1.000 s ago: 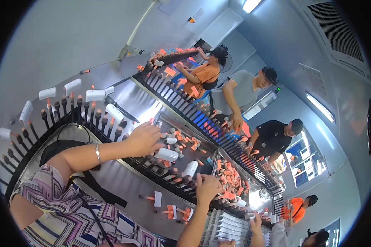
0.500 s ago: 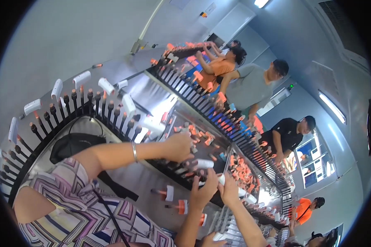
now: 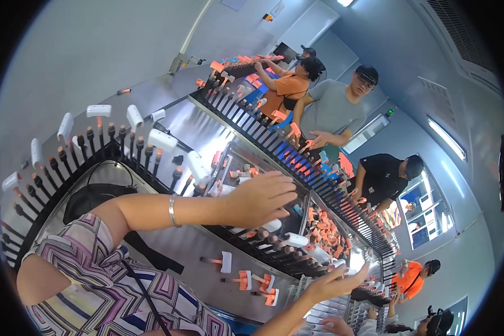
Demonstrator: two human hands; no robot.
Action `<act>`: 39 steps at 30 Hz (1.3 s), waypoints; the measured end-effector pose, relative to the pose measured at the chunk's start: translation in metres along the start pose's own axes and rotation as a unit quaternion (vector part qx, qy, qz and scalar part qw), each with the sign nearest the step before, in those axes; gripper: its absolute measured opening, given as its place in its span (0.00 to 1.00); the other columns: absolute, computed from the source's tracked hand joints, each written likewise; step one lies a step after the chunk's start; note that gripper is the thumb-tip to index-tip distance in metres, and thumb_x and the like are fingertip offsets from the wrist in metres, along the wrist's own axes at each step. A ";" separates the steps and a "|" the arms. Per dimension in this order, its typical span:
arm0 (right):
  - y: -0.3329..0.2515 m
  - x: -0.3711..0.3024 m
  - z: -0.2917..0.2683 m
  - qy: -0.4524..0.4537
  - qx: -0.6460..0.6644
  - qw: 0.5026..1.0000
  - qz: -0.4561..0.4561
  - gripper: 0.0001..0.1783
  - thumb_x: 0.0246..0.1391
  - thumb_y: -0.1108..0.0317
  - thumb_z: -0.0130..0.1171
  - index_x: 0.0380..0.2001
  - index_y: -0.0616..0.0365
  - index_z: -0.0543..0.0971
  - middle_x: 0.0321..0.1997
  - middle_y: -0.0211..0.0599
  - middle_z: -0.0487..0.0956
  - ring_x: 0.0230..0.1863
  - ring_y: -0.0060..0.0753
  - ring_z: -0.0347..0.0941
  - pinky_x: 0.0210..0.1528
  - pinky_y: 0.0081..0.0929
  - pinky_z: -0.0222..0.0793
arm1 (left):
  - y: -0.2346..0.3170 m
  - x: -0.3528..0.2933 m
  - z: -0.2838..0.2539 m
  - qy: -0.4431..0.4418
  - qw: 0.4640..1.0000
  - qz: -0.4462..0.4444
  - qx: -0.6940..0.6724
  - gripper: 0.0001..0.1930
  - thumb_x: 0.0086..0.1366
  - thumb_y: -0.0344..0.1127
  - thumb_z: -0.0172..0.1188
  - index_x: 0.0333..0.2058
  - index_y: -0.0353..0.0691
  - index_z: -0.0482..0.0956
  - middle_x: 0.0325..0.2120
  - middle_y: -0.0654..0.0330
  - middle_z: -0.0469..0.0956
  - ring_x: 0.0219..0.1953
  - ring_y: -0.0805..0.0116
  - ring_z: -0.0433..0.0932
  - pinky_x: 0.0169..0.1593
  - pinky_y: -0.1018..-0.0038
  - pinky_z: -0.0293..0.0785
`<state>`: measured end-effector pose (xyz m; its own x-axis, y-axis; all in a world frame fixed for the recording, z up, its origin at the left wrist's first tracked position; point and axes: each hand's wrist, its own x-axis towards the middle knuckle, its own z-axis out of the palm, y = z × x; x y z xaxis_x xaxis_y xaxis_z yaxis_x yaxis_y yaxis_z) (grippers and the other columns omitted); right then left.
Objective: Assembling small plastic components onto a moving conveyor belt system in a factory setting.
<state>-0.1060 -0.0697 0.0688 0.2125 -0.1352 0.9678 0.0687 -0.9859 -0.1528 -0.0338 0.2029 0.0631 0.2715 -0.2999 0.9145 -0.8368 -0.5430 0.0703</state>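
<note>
My left hand point(image 3: 261, 199), a silver bangle at its wrist, is held over the near rack with fingers stretched out and nothing in them. Below it runs a black rack point(image 3: 249, 241) of dark pegs, several carrying white curved plastic pieces. One white piece point(image 3: 295, 240) lies on the pegs between my two hands. My right hand point(image 3: 333, 284) hovers near the rack's right part, palm turned up, fingers spread and holding nothing. Beyond the rack, a metal tray point(image 3: 305, 215) holds a heap of small coral-coloured pieces point(image 3: 326, 229).
White pieces point(image 3: 162, 140) stand on the curved peg rack at left. Several loose pegs with coral pieces point(image 3: 245, 280) lie on the metal surface before me. A black bag point(image 3: 95, 201) sits inside the rack's bend. Co-workers stand across the far rack; another person's blurred hand point(image 3: 337, 325) is at lower right.
My left hand has opened from a closed grip and moved slightly right. My right hand has left the pegs, moved right and spread its fingers. Another person's hand beside it has withdrawn.
</note>
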 end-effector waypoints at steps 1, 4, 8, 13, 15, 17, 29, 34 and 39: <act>0.007 0.007 0.007 0.041 -0.036 0.998 -0.033 0.27 0.61 0.65 0.51 0.60 0.69 0.65 0.61 0.57 0.69 0.61 0.55 0.66 0.63 0.42 0.59 | 0.004 0.005 0.008 -0.008 1.000 0.000 0.007 0.26 0.55 0.40 0.65 0.49 0.33 0.72 0.49 0.51 0.72 0.56 0.54 0.69 0.63 0.58 0.61; 0.018 -0.001 0.047 -0.146 -0.079 0.982 0.094 0.29 0.55 0.67 0.55 0.60 0.68 0.67 0.62 0.56 0.69 0.63 0.52 0.66 0.63 0.45 0.58 | -0.001 -0.002 0.052 -0.045 0.996 -0.049 0.067 0.28 0.60 0.47 0.61 0.52 0.32 0.70 0.50 0.48 0.73 0.56 0.52 0.70 0.62 0.60 0.61; 0.038 -0.066 0.097 -0.320 -0.047 0.945 -0.051 0.34 0.41 0.52 0.70 0.49 0.54 0.71 0.51 0.40 0.72 0.60 0.48 0.62 0.52 0.47 0.61 | -0.011 -0.009 0.061 -0.430 0.854 -0.289 0.047 0.34 0.64 0.64 0.46 0.29 0.34 0.83 0.28 0.49 0.81 0.34 0.53 0.81 0.39 0.60 0.74; 0.028 -0.062 0.092 -0.363 0.052 0.928 -0.063 0.35 0.43 0.54 0.69 0.53 0.54 0.70 0.55 0.40 0.71 0.60 0.47 0.63 0.50 0.46 0.59 | -0.027 -0.022 0.044 -0.429 0.855 -0.270 0.108 0.28 0.63 0.62 0.49 0.33 0.41 0.82 0.27 0.52 0.80 0.33 0.54 0.81 0.36 0.59 0.73; 0.017 -0.048 0.088 -0.356 0.104 0.927 -0.054 0.36 0.44 0.60 0.69 0.56 0.56 0.68 0.57 0.42 0.71 0.61 0.49 0.63 0.54 0.49 0.57 | -0.043 -0.037 0.034 -0.354 0.903 -0.201 0.135 0.24 0.62 0.59 0.53 0.33 0.41 0.81 0.31 0.54 0.80 0.38 0.54 0.80 0.43 0.60 0.72; 0.012 -0.025 0.077 -0.275 0.130 0.950 -0.073 0.33 0.48 0.65 0.64 0.57 0.61 0.68 0.59 0.49 0.70 0.62 0.52 0.63 0.57 0.50 0.57 | -0.036 -0.032 0.025 -0.346 0.895 -0.257 0.116 0.23 0.59 0.54 0.60 0.40 0.38 0.79 0.40 0.52 0.78 0.47 0.51 0.77 0.54 0.60 0.67; 0.020 -0.064 0.089 -0.331 0.161 0.923 -0.113 0.31 0.42 0.60 0.71 0.48 0.63 0.72 0.53 0.48 0.74 0.60 0.56 0.63 0.60 0.50 0.59 | -0.014 -0.048 0.046 -0.320 0.897 -0.263 0.156 0.21 0.60 0.54 0.59 0.36 0.39 0.76 0.32 0.54 0.79 0.36 0.55 0.80 0.41 0.60 0.73; -0.003 -0.055 0.050 -0.329 0.260 0.906 -0.066 0.37 0.45 0.69 0.65 0.60 0.67 0.65 0.62 0.55 0.66 0.64 0.55 0.61 0.66 0.42 0.53 | -0.025 -0.081 -0.004 -0.218 0.930 -0.212 0.204 0.18 0.61 0.51 0.58 0.33 0.39 0.75 0.29 0.54 0.77 0.34 0.55 0.78 0.40 0.61 0.72; -0.004 -0.003 -0.006 -0.149 0.169 0.974 0.021 0.28 0.61 0.67 0.52 0.63 0.66 0.63 0.66 0.49 0.65 0.67 0.46 0.60 0.67 0.38 0.54 | -0.001 -0.040 -0.028 -0.065 0.984 -0.098 0.134 0.18 0.56 0.43 0.63 0.39 0.35 0.74 0.37 0.52 0.73 0.45 0.54 0.71 0.53 0.61 0.65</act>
<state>-0.1128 -0.0657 0.0678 0.4925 -0.0892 0.8657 0.3606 -0.8844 -0.2963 -0.0569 0.2379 0.0373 0.4885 -0.2558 0.8343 -0.6105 -0.7833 0.1173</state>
